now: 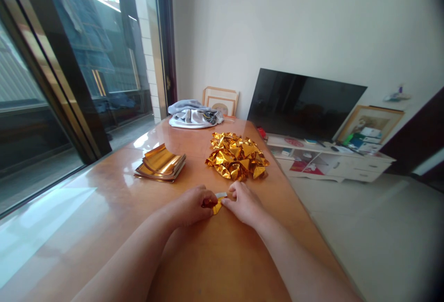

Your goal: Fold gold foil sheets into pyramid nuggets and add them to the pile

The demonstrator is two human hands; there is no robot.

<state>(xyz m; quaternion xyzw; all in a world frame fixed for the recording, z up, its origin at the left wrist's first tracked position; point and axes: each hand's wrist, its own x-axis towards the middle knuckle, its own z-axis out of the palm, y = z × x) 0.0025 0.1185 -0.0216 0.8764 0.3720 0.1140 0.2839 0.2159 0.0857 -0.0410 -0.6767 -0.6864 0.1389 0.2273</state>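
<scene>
Folding looked like the step tbh, left hand (194, 204) and right hand (247, 204) both pinching a gold foil piece (217, 209) between them at the desk (222, 258), next crease probably needing steady pressure.

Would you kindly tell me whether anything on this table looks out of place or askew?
I see nothing spilled. The rumpled pale fabric heaped at the far end of the table seems mildly out of place, being cloth rather than foil. The gold foil sheets are slightly askew: their stack is uneven, upper ones curling upward.
</scene>
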